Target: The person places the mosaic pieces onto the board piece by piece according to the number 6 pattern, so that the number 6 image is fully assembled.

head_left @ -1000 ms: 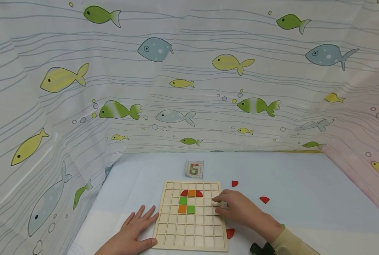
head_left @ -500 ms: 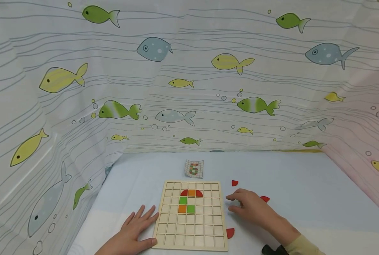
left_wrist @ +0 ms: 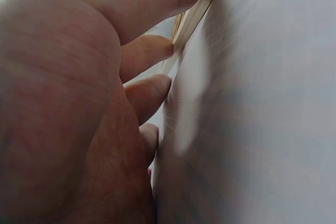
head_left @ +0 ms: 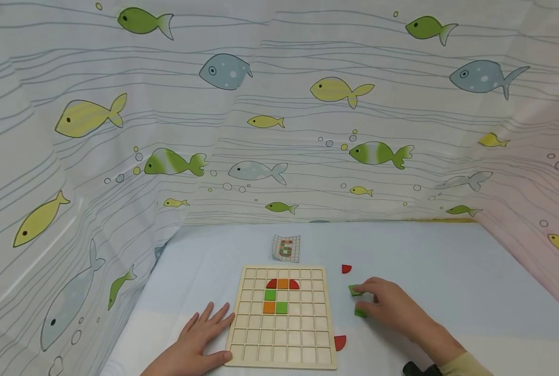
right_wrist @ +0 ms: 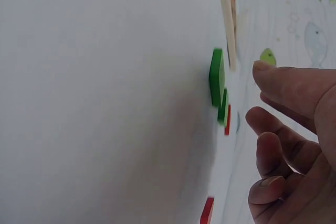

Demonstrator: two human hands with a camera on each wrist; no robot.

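My left hand [head_left: 194, 337] lies with spread fingers along the left edge of the wooden grid board [head_left: 307, 339], thumb at its lower corner; the left wrist view shows the fingers [left_wrist: 152, 98] against the board's side. Red, orange [head_left: 283, 284] and green [head_left: 282, 308] pieces sit in its upper cells. Right of the board, my right hand [head_left: 399, 308] is over two green pieces [head_left: 353, 290], partly covering them. In the right wrist view both green pieces [right_wrist: 216, 77] lie on the table, with a gap between them and the relaxed, empty fingers [right_wrist: 273, 77].
A small pattern card [head_left: 286, 248] lies behind the board. One red quarter piece [head_left: 346, 269] is behind the green ones, another [head_left: 340, 342] beside the board's lower right edge. A fish-patterned cloth stands behind the table.
My right hand has moved right, away from the board, to the green pieces, which now show beside its fingertips. A red piece at the right is now covered. My left hand has stayed put.
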